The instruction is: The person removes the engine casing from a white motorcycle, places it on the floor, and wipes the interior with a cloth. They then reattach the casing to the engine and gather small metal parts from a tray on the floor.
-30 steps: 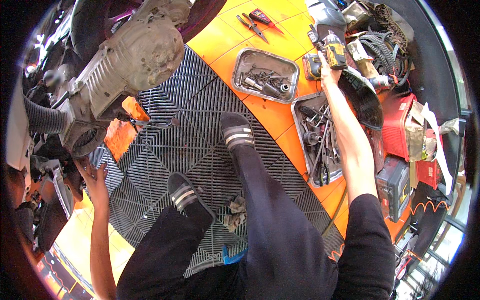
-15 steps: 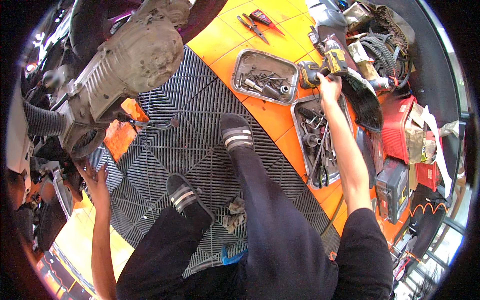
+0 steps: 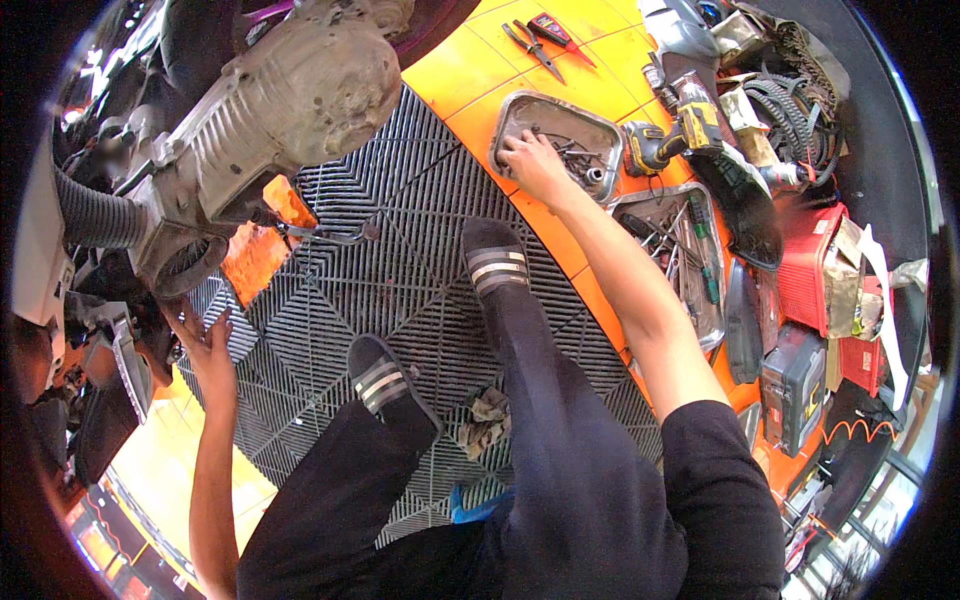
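1. Orange floor tiles [image 3: 470, 70] and a black grid mat [image 3: 400, 270] lie under us; we sit with both legs stretched out on the mat.
2. At far left, our left hand [image 3: 205, 345] rests near the mat edge, fingers spread wide and holding nothing, just below the grey gearbox [image 3: 270, 110].
3. Further right, our right hand [image 3: 530, 162] lies over the near-left part of the metal tray [image 3: 560, 140], fingers bent down among the small parts [image 3: 580, 160]. We cannot tell if they already pinch one.
4. The tray's long axis runs from upper left to lower right; the parts lie just ahead and right of the fingertips, so the right hand is much the nearer one.
5. The yellow drill [image 3: 680, 135] lies just right of the tray.
6. Half a second ago this hand was at the drill; now it has moved left into the tray.
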A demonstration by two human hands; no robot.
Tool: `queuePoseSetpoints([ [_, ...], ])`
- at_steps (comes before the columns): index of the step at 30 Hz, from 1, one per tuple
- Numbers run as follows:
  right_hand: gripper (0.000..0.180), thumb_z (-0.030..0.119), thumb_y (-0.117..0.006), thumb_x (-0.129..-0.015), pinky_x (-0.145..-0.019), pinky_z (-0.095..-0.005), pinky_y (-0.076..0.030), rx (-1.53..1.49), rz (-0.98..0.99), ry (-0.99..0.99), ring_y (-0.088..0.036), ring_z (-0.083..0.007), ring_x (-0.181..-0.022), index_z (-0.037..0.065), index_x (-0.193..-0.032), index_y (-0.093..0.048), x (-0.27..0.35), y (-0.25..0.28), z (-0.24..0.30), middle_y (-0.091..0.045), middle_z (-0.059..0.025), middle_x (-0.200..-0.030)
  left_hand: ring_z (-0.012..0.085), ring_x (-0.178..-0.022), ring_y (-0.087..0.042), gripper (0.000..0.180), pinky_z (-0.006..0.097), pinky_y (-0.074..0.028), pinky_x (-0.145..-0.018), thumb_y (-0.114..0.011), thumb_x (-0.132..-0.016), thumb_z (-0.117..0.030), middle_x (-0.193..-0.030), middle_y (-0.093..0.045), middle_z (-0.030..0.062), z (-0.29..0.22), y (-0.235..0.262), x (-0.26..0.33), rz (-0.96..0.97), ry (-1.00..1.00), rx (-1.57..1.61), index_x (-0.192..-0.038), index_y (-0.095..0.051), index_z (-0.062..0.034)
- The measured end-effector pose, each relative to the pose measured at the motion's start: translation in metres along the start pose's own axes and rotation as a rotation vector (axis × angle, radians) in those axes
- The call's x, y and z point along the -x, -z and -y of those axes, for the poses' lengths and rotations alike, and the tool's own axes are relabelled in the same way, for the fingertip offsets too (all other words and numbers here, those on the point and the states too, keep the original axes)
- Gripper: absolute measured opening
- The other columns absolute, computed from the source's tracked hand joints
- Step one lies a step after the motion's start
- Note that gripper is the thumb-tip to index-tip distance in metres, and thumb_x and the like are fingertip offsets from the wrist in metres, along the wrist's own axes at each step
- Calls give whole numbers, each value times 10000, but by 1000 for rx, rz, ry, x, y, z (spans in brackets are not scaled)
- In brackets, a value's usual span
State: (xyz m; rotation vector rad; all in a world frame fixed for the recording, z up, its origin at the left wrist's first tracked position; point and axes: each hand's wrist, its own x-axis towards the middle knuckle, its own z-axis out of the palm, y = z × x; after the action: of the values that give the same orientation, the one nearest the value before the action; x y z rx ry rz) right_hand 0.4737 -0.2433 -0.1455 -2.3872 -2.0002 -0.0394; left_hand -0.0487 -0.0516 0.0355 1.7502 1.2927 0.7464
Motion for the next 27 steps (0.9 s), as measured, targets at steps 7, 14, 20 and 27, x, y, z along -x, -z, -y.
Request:
queuePoseSetpoints([
  [7, 285, 77, -642, -832, -1007, -471, -457, -123, -24, 45, -551, -321, -1209, 77, -1116, -672, 9, 8, -24, -618, -133, -1214, 299, -1215, -608, 836, 361, -538, -968, -529, -1007, -101, -1614, -224, 242, 10, 14, 6, 50, -76, -67, -1608, 49, -154],
  [14, 253, 98, -687, -854, -867, -460, -508, -463, -294, -357, -647, -401, -999, -16, -1071, -622, 36, -19, -60, -671, -228, -1020, 282, -1230, -604, 772, 331, -532, -960, -492, -1012, -82, -1595, -312, 187, 18, 17, 9, 89, -45, -56, -1604, 4, -84],
  [20, 212, 139, -658, -847, -756, -431, -540, -741, -530, -718, -703, -344, -812, -5, -1001, -672, 22, -1, -30, -715, -194, -859, 231, -1182, -620, 482, 318, -514, -969, -508, -1010, -63, -1456, -509, 145, 41, 13, 21, 153, -1, -147, -1480, -414, -6],
  [27, 211, 165, -642, -860, -835, -373, -541, -1048, 216, -107, -700, -234, -871, -8, -960, -712, 24, 85, 122, -727, -155, -934, 255, -1177, -627, 362, 347, -474, -1015, -584, -963, -60, -1293, -617, 191, -31, -54, 41, 669, -227, -346, -1312, -560, 36],
])
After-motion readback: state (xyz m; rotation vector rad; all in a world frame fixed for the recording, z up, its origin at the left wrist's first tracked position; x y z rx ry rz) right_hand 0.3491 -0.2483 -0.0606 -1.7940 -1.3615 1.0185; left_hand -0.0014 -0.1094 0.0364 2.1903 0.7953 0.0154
